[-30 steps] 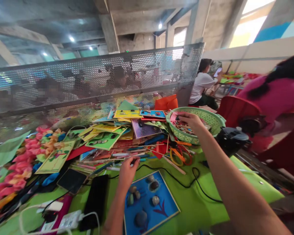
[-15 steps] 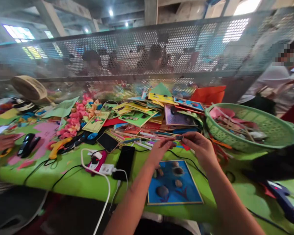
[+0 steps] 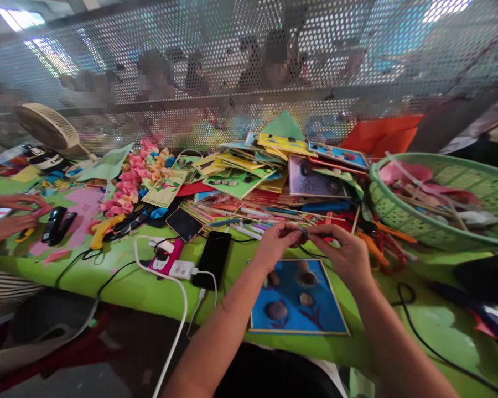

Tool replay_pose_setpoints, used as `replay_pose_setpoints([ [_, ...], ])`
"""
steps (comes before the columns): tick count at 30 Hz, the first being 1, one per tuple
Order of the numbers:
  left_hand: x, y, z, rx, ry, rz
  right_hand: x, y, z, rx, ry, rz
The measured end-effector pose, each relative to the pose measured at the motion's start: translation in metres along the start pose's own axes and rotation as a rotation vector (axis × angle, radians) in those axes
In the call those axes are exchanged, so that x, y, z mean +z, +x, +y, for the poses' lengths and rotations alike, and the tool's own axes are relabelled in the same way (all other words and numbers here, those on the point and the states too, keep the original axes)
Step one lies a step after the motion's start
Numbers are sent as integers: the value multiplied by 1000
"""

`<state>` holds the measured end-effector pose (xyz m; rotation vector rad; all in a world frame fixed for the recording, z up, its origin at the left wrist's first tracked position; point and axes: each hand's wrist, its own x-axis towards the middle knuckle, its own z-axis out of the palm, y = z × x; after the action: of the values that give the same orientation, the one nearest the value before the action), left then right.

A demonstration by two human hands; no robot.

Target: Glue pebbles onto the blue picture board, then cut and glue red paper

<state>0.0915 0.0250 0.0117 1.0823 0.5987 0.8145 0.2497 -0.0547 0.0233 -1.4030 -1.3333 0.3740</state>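
While your left hand [image 3: 277,244] and right hand [image 3: 345,251] both pinch that tiny dark piece [image 3: 304,233] near the blue panel [image 3: 289,316], one sloppy grip could totally drop it.

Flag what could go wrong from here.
1. The small dark piece pinched between the left hand and right hand might slip and fall onto the blue panel.
2. The white cable hanging over the table edge near the left arm could get snagged.
3. The loosely stacked cards might slide.
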Motion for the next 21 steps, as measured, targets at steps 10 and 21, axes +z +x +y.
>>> replay_pose_setpoints([
  [10,0,-3,0,-38,56,-5,0,-1,-4,-55,-187,27],
  [21,1,-4,-1,-45,29,-70,0,2,4,83,-31,68],
])
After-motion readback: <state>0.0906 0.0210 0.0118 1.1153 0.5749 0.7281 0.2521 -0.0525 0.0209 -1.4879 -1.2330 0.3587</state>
